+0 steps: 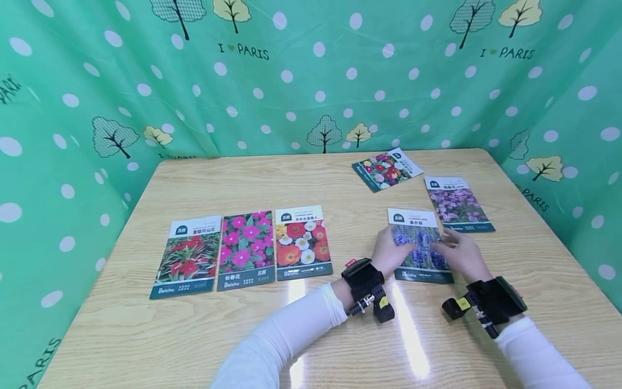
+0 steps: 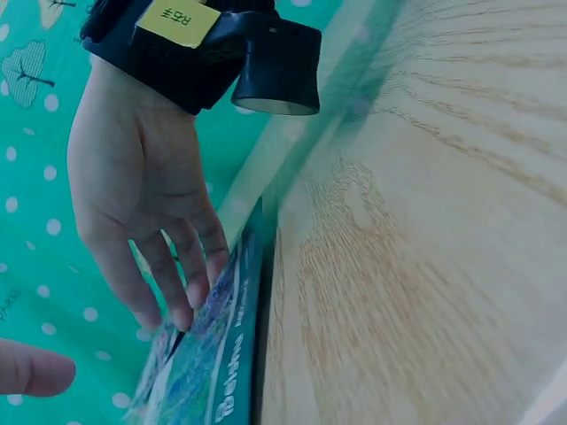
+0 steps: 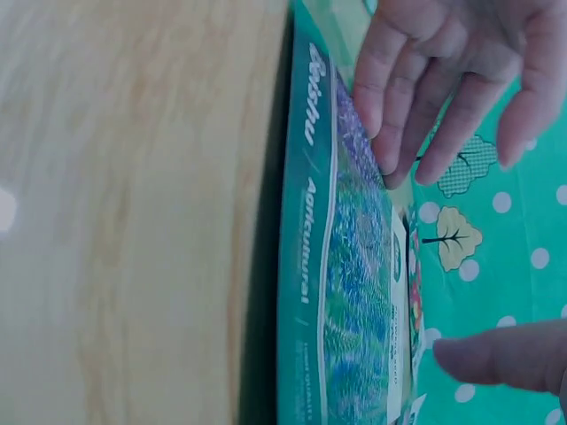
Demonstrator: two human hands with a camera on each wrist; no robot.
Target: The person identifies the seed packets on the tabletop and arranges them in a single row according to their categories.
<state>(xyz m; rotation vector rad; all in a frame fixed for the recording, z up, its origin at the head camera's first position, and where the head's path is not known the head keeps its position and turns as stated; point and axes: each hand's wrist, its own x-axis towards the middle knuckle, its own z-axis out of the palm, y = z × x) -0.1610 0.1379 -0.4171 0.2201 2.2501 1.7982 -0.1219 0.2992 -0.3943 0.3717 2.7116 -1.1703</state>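
Observation:
A lavender seed packet [image 1: 421, 248], with purple flower spikes and a green bottom band, lies face up on the right part of the table. At its left edge is my left hand [image 1: 390, 251], and at its right edge my right hand [image 1: 462, 255]. In the left wrist view, the right hand's [image 2: 151, 177] fingers reach the packet's [image 2: 226, 354] side, fairly straight. The right wrist view has the left hand's [image 3: 452, 80] fingertips at the packet's [image 3: 354, 257] far edge, its thumb held apart. The right thumb [image 3: 505, 356] also stands clear of the packet.
Left of the hands, a red-flower packet [image 1: 187, 256], a pink-flower packet [image 1: 247, 248] and a poppy packet [image 1: 303, 243] form a row. A mixed-flower packet [image 1: 387, 169] lies tilted at the back; a purple-flower packet [image 1: 458, 204] lies right. A green curtain [image 1: 291, 70] hangs behind the table.

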